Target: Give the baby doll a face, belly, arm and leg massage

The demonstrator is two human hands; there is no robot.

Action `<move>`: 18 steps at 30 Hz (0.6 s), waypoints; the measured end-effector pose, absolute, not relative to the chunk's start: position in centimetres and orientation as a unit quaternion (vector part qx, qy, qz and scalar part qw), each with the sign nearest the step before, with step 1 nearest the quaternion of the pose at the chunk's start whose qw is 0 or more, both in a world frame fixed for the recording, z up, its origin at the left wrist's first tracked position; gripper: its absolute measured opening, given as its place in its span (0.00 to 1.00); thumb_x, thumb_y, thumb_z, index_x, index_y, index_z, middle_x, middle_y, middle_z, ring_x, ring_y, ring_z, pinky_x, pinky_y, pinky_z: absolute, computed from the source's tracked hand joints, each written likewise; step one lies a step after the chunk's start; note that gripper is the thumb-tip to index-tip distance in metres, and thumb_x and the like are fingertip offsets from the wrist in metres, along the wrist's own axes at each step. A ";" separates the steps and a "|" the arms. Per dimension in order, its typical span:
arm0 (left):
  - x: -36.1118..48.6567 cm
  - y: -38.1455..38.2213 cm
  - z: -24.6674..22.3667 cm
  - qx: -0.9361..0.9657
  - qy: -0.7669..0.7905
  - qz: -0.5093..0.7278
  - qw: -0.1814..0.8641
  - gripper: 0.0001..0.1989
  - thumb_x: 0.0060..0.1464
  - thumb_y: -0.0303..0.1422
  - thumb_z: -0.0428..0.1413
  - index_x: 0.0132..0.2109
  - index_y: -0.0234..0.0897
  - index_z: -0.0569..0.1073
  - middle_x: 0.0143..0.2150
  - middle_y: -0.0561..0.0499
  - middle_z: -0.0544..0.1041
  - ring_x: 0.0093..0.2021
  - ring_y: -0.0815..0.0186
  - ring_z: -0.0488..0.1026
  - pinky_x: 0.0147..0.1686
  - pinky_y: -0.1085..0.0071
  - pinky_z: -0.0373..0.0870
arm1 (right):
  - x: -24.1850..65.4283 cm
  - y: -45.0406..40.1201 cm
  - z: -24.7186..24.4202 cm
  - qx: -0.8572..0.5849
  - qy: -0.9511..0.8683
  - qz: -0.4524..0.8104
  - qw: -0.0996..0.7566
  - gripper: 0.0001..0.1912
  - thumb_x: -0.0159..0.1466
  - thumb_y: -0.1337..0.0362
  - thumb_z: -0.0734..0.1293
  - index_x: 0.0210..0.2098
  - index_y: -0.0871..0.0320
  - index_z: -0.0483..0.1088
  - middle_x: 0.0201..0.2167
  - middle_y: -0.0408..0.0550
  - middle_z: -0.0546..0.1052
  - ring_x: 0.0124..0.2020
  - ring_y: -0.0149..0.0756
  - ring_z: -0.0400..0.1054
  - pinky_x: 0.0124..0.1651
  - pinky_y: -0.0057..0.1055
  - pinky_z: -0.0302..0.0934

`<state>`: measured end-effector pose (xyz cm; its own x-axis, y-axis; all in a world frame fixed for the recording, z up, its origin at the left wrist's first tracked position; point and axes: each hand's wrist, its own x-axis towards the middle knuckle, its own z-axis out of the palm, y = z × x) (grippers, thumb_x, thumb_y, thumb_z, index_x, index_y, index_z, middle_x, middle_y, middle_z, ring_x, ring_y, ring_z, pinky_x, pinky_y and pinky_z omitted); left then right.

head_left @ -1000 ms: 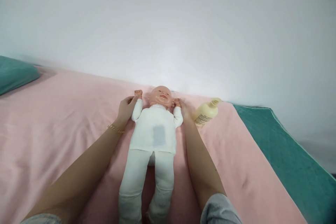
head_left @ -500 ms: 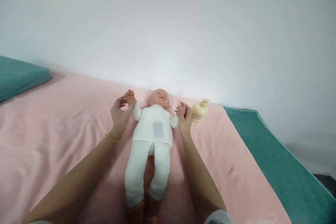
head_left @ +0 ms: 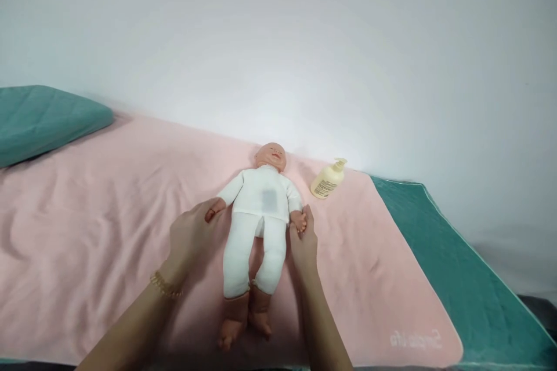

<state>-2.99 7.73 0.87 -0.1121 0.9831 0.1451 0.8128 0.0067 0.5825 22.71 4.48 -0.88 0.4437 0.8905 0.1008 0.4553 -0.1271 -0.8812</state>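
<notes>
A baby doll [head_left: 261,197] in a white top and trousers lies on its back, head toward the wall, its bare feet toward me. Its arms are lowered along its sides. My left hand [head_left: 191,232], with a beaded bracelet at the wrist, is closed on the doll's hand [head_left: 214,208] on the left of the view; some fingertips are hidden. On the other side, my right hand [head_left: 305,240] grips the doll's other hand [head_left: 298,221] between thumb and fingers. A pale yellow pump bottle [head_left: 328,179] stands beyond my right hand, apart from it.
The doll lies on a pink blanket [head_left: 361,278] with pale lettering near its front right corner. Beneath it a green sheet [head_left: 461,266] shows at the right. A green pillow [head_left: 52,122] sits at the far left. A white wall [head_left: 278,46] rises behind the bed.
Both my hands have come down and toward me, bringing the doll's arms from raised beside its head to low at its sides. The view has shifted slightly, showing the doll's feet.
</notes>
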 end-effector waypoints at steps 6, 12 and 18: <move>-2.3 6.2 -0.2 0.691 0.652 0.266 0.160 0.19 0.64 0.35 0.44 0.56 0.52 0.73 0.53 0.53 0.78 0.42 0.60 0.76 0.35 0.70 0.61 | 22.8 3.4 -2.2 -0.753 -0.498 0.190 0.387 0.36 0.64 0.54 0.59 0.68 0.65 0.55 0.66 0.62 0.64 0.66 0.56 0.59 0.63 0.50 0.57; -3.0 6.7 -0.3 0.641 0.656 0.313 0.246 0.17 0.62 0.43 0.49 0.53 0.49 0.74 0.47 0.53 0.81 0.41 0.58 0.78 0.32 0.70 0.65 | 22.8 3.5 -2.1 -0.764 -0.508 0.172 0.359 0.36 0.64 0.53 0.59 0.66 0.67 0.58 0.63 0.65 0.66 0.66 0.59 0.58 0.62 0.51 0.57; -3.6 7.9 0.8 0.557 0.687 0.410 0.223 0.21 0.54 0.40 0.58 0.55 0.47 0.74 0.51 0.51 0.80 0.50 0.53 0.77 0.46 0.63 0.71 | 23.2 3.5 -0.3 -0.749 -0.444 0.232 0.433 0.30 0.64 0.53 0.59 0.64 0.56 0.61 0.55 0.56 0.75 0.55 0.51 0.71 0.54 0.44 0.65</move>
